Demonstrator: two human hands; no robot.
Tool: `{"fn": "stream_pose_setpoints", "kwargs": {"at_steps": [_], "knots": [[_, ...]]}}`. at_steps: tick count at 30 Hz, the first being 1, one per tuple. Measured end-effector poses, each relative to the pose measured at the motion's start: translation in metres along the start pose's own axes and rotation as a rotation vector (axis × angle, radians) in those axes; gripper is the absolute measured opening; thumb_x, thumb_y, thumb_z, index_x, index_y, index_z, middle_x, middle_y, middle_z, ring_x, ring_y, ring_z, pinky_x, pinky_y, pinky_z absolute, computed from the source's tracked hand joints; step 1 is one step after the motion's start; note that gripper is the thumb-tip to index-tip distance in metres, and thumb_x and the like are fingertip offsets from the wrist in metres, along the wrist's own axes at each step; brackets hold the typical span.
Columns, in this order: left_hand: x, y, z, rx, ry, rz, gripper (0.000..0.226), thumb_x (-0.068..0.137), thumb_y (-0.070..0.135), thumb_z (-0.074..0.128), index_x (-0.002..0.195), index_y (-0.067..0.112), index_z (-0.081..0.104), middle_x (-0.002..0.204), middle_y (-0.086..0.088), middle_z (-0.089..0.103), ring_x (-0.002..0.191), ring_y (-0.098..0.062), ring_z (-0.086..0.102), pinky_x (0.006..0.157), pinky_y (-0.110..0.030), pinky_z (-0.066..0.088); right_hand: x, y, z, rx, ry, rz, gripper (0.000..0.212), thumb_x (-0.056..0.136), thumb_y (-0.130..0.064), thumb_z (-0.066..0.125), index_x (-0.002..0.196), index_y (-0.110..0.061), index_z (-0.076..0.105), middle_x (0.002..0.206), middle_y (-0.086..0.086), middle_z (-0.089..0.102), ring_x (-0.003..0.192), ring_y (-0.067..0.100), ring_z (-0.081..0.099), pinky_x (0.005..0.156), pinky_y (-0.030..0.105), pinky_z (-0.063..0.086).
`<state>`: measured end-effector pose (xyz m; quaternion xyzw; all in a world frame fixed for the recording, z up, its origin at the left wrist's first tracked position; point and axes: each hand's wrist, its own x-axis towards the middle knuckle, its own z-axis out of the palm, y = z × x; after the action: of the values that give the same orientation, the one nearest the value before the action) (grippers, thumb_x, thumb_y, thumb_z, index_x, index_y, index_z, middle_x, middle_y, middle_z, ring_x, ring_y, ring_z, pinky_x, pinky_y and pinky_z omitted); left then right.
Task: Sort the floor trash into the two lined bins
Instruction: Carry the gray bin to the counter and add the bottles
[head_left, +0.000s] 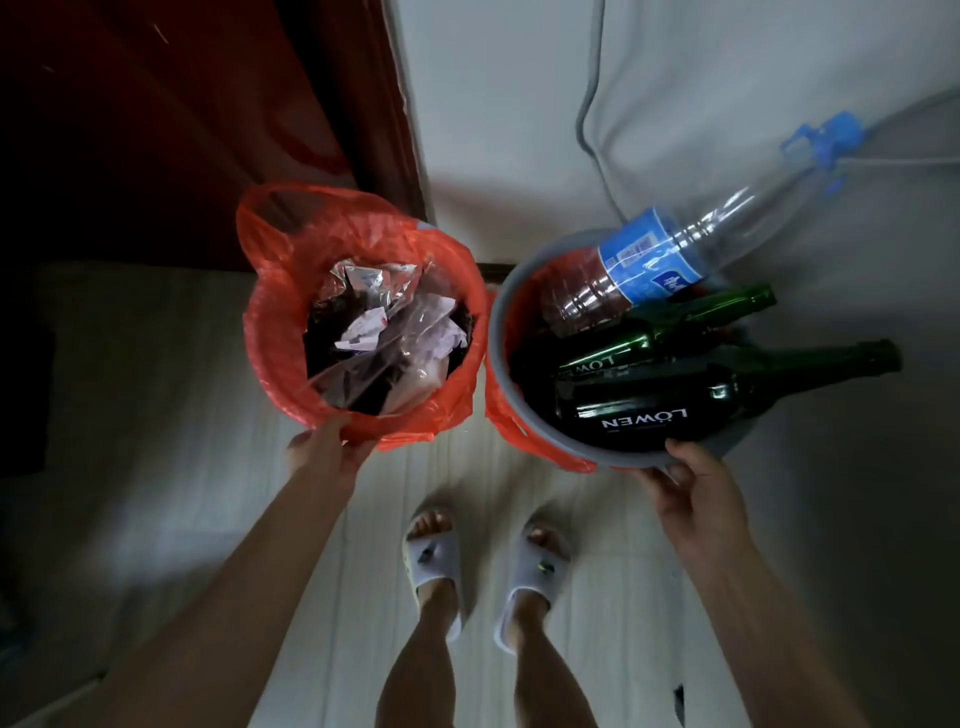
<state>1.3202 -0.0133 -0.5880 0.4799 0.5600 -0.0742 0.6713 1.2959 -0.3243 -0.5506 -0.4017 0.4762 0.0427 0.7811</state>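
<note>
Head view: the left hand (327, 452) grips the near rim of the left bin (270, 332), fingers curled over its red liner, paper and plastic inside. The right hand (691, 483) holds the grey right bin (496, 332) at its near rim; bottles (727, 389) lie across it.

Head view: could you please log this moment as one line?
left hand grips left bin rim | right hand grips right bin rim | left: paper, plastic | right: bottles

Pale plank floor (171, 415) carries two red-lined bins, left (270, 364) and right (497, 332), side by side.
</note>
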Motion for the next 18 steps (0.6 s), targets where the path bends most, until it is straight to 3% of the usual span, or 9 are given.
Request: {"fn": "stream_pose_setpoints", "kwargs": {"at_steps": [2, 6, 11, 15, 18], "knots": [[0.035, -0.03, 0.012, 0.002, 0.064, 0.037, 0.015, 0.086, -0.01, 0.049, 0.082, 0.004, 0.054, 0.069, -0.006, 0.057, 0.044, -0.001, 0.06, 0.041, -0.008, 0.044, 0.045, 0.02, -0.011, 0.006, 0.005, 0.007, 0.027, 0.086, 0.004, 0.048, 0.095, -0.019, 0.061, 0.074, -0.005, 0.068, 0.072, 0.007, 0.068, 0.073, 0.03, 0.057], [0.098, -0.067, 0.041, -0.095, 0.135, -0.01, 0.013, 0.081, -0.008, 0.054, 0.071, -0.001, 0.049, 0.072, -0.013, 0.055, 0.064, -0.021, 0.06, 0.05, -0.03, 0.057, 0.12, 0.045, -0.019, 0.027, -0.007, -0.002, 0.026, 0.086, 0.003, 0.048, 0.092, -0.02, 0.059, 0.068, -0.007, 0.067, 0.067, 0.007, 0.067, 0.066, 0.026, 0.056], [0.144, -0.101, 0.064, -0.105, 0.105, -0.031, 0.012, 0.084, -0.006, 0.054, 0.074, -0.001, 0.049, 0.065, -0.013, 0.061, 0.06, -0.022, 0.064, 0.058, -0.034, 0.058, 0.183, 0.073, -0.035, 0.084, -0.008, -0.002, 0.021, 0.086, 0.002, 0.047, 0.082, -0.016, 0.058, 0.073, -0.002, 0.065, 0.084, 0.014, 0.064, 0.081, 0.034, 0.056], [0.175, -0.125, 0.077, -0.112, 0.049, -0.017, 0.01, 0.085, -0.006, 0.053, 0.077, -0.002, 0.051, 0.077, -0.014, 0.06, 0.072, -0.024, 0.063, 0.065, -0.036, 0.059, 0.227, 0.094, -0.034, 0.127, -0.014, 0.002, 0.02, 0.087, 0.003, 0.046, 0.082, -0.012, 0.058, 0.074, 0.001, 0.066, 0.086, 0.016, 0.064, 0.084, 0.039, 0.055], [0.194, -0.136, 0.089, -0.13, 0.029, -0.019, 0.004, 0.086, -0.005, 0.054, 0.086, -0.004, 0.05, 0.081, -0.015, 0.06, 0.073, -0.026, 0.064, 0.061, -0.036, 0.059, 0.248, 0.105, -0.036, 0.163, -0.003, -0.006, 0.017, 0.087, 0.002, 0.048, 0.087, -0.012, 0.058, 0.083, 0.002, 0.064, 0.089, 0.017, 0.064, 0.084, 0.038, 0.056]]}}
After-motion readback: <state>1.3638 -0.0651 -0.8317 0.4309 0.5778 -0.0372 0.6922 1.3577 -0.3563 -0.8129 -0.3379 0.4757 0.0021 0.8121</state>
